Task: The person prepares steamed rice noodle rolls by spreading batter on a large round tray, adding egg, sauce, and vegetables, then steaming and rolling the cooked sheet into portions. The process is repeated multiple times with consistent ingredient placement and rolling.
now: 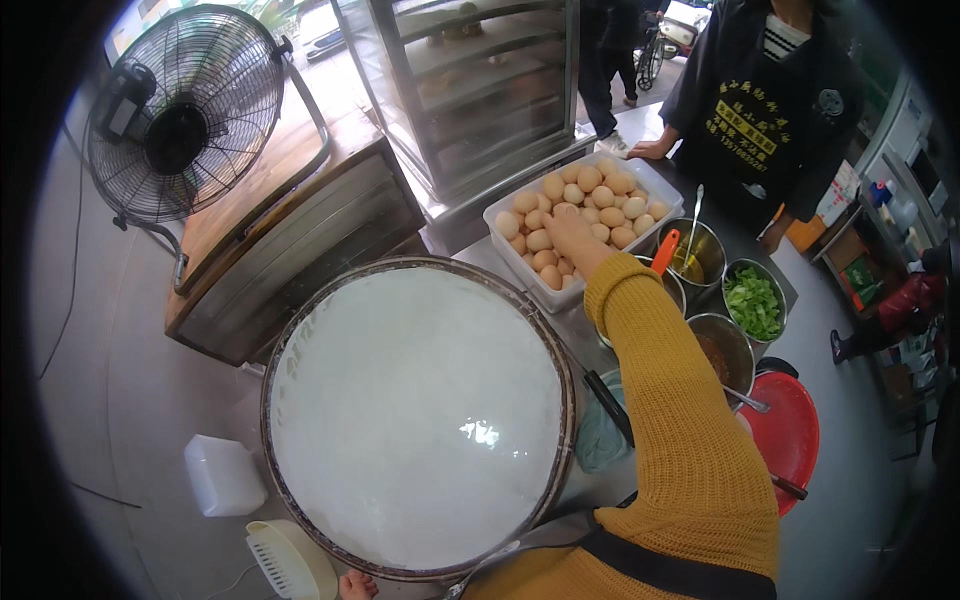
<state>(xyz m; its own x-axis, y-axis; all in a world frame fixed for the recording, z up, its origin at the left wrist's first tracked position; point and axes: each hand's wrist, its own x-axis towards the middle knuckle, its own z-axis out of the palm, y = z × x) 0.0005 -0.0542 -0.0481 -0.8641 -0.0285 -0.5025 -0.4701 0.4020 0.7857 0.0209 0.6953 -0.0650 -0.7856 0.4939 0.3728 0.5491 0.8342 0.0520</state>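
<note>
My right hand (571, 234) reaches into a white plastic tub (559, 301) piled with brown eggs (589, 178). Its fingers are down among the eggs, and whether they grip one cannot be seen. Before me lies a large round griddle (420, 405), its surface coated with a smooth white layer that looks like batter and is glossy toward the right. Only part of my left hand (358, 585) shows, low at the griddle's near rim, with curled fingers; any hold is hidden.
Right of the griddle are metal pots, one with chopped greens (752, 303), one with oil and a spoon (697, 255), one with reddish sauce (712, 356). A red basin (787, 442) sits beyond. A fan (180, 139) stands left. A person (757, 112) leans on the counter opposite.
</note>
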